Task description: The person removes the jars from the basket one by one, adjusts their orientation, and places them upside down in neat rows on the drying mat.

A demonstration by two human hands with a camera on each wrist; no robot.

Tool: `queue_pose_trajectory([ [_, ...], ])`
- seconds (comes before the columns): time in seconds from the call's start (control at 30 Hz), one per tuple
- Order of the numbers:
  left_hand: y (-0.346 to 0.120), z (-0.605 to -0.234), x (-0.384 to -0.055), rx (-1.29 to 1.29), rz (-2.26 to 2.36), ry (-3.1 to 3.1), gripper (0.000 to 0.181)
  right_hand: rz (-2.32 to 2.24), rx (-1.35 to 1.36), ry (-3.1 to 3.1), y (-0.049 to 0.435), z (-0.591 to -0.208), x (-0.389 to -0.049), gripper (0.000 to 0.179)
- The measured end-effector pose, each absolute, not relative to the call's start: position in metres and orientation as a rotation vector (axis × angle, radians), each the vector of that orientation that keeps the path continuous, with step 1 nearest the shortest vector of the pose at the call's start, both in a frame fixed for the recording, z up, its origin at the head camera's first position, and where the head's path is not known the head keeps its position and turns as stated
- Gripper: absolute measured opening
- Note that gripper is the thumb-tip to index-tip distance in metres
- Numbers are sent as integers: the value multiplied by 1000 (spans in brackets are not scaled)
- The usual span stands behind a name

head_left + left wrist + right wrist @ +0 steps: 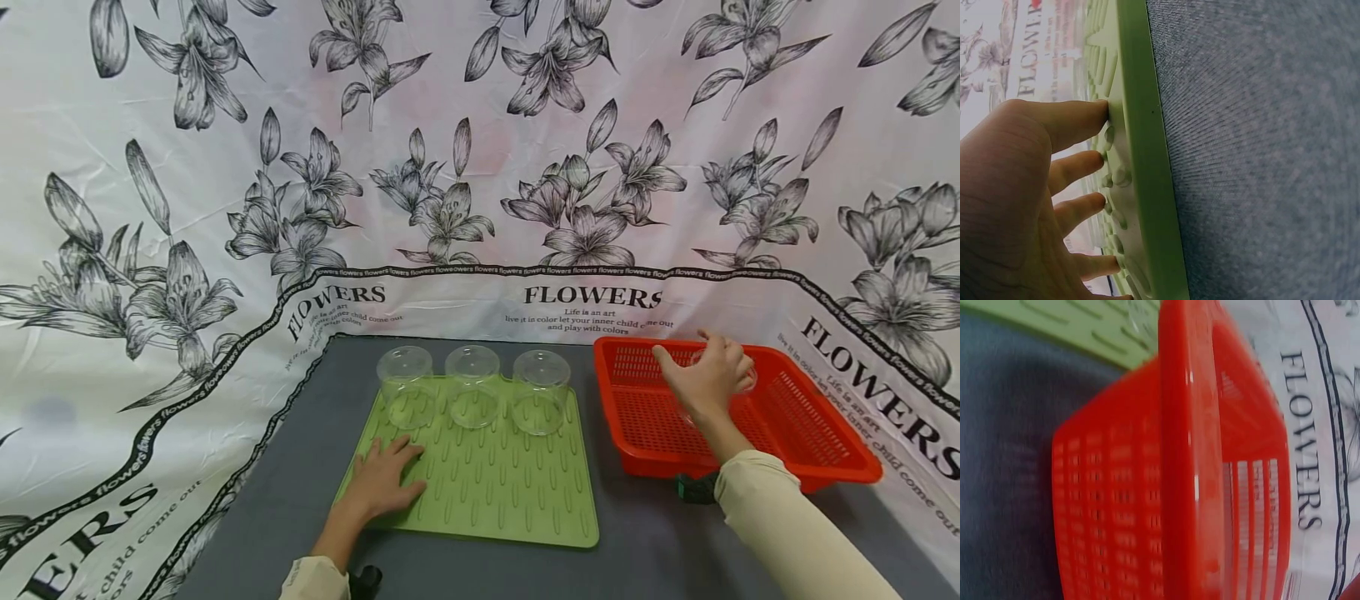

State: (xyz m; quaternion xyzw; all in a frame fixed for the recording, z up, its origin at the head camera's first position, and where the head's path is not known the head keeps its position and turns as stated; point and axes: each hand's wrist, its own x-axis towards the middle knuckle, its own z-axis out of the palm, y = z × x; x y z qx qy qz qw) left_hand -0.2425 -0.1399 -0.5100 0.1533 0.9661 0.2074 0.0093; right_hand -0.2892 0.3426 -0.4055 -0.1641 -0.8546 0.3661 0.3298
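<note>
My left hand (384,482) rests on the left part of a ribbed green mat (495,508), fingers spread. In the left wrist view its fingertips touch the mat's raised ridges. Three clear plastic cups (409,408) (472,408) (541,408) stand in a row along the mat's far edge. Over the red basket (832,467) is my right hand (711,379), its thumb stretched out to the left and its fingers bent. A clear cup (750,382) shows beneath and beside those fingers, partly hidden by the hand. The right wrist view shows mostly the basket's rim and slotted wall.
The grey tabletop (622,550) runs around the mat and basket. Behind it hangs a white cloth (465,308) with printed flowers and lettering, which also borders the table at both sides. A dark wrist strap (697,488) sits close by the basket's front wall.
</note>
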Motion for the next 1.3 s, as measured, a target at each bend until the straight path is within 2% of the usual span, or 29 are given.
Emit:
queue_pose_trajectory([
  [0.23,-140,-509,-242,479,635,3017,56,925,-582,-2352,372,-407,-280,106],
  [0.5,-142,-509,-242,480,633,3031,56,1023,-698,-2529,396,-407,-269,123],
  [0.87,-142,-510,-244,476,682,2989,57,1050,-806,-2724,413,-404,-261,126],
  [1.3,-144,-512,-244,485,676,2994,57,1240,-846,-2719,417,-408,-269,127],
])
